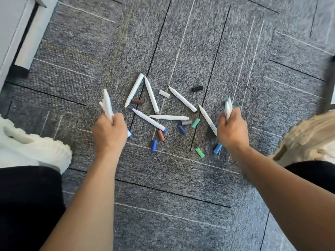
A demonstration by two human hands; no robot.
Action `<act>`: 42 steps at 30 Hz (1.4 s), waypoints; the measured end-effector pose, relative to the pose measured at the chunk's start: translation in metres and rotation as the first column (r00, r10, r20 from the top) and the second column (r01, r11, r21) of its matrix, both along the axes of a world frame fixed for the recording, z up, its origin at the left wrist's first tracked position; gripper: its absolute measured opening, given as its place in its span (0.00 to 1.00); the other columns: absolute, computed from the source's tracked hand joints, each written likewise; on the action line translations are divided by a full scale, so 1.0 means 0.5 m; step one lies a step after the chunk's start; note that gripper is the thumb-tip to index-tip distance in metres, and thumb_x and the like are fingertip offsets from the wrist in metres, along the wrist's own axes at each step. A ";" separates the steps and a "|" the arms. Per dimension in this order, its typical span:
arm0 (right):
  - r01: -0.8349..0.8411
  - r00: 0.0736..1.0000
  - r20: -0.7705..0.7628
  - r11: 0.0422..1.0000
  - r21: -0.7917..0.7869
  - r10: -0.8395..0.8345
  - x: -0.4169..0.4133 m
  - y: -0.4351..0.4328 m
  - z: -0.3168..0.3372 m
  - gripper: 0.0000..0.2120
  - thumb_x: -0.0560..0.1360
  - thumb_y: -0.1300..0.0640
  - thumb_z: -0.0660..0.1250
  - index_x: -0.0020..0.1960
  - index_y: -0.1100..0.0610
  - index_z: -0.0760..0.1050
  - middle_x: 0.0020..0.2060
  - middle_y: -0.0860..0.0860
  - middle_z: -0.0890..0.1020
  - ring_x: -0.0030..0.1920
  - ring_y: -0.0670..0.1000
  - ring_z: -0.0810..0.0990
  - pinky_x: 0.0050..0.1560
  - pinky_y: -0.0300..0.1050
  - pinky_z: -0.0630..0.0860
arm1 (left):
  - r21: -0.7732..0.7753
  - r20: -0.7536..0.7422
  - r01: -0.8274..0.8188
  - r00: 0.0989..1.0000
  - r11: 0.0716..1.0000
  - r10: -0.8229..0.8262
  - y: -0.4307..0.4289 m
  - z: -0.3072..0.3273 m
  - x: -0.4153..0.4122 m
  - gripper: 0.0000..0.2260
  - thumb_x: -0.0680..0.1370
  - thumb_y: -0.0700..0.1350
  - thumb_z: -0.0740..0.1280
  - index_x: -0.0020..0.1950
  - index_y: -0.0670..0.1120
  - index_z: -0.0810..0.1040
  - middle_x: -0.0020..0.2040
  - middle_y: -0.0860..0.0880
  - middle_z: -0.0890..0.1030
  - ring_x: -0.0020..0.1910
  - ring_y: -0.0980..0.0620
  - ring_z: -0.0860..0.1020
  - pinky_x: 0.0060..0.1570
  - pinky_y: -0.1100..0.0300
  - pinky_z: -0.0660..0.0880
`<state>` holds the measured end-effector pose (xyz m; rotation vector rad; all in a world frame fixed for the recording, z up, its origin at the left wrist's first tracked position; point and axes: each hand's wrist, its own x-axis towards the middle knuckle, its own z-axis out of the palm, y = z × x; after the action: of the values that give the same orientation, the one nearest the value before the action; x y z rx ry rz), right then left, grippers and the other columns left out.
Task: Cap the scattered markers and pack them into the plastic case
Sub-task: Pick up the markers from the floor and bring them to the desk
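Observation:
Several white uncapped markers (151, 94) lie scattered on the grey carpet between my hands. Loose caps sit among them: brown (137, 101), black (197, 88), white (164, 94), grey (186, 123), green (195, 123) and blue (153, 145). My left hand (110, 132) grips a bundle of white markers (107, 104) that point up and away. My right hand (233, 128) grips a few markers (228, 108) with greenish tips upward. No plastic case shows in the head view.
A white shoe (34, 149) sits at the left and a beige shoe (308, 138) at the right, with dark trouser legs below them. White furniture (20, 31) stands at the top left. A dark leg (328, 87) rises at the right edge.

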<state>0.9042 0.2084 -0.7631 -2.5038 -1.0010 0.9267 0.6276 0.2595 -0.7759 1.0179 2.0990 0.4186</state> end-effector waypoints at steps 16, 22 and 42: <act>-0.138 0.988 -0.104 0.946 -0.295 0.112 0.014 0.042 -0.002 0.08 0.77 0.54 0.69 0.50 0.58 0.72 0.40 0.55 0.78 0.30 0.50 0.74 0.24 0.36 0.72 | -0.081 0.475 -0.282 0.832 0.956 0.286 0.053 0.030 0.087 0.09 0.77 0.37 0.61 0.47 0.52 0.73 0.40 0.49 0.74 0.27 0.55 0.67 0.23 0.62 0.64; -0.125 0.987 -0.123 0.979 -0.160 0.105 0.004 0.064 0.024 0.06 0.78 0.55 0.66 0.45 0.57 0.72 0.36 0.53 0.75 0.28 0.48 0.72 0.22 0.38 0.71 | -0.322 0.272 -0.236 0.904 0.917 0.328 0.004 0.009 0.136 0.15 0.73 0.50 0.74 0.48 0.40 0.76 0.36 0.47 0.78 0.26 0.53 0.74 0.24 0.61 0.72; -0.783 0.582 -0.063 0.538 -0.312 0.811 -0.151 0.168 0.012 0.12 0.76 0.58 0.70 0.57 0.56 0.72 0.36 0.50 0.76 0.34 0.48 0.78 0.32 0.39 0.77 | -0.161 0.154 -0.044 0.986 0.986 0.069 0.143 0.047 0.016 0.10 0.74 0.39 0.64 0.55 0.38 0.77 0.36 0.46 0.83 0.26 0.55 0.80 0.32 0.56 0.80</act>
<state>0.8285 0.2924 -0.7571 -2.2599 -2.3195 1.2815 0.6357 0.3309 -0.7525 0.8081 1.9864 0.3452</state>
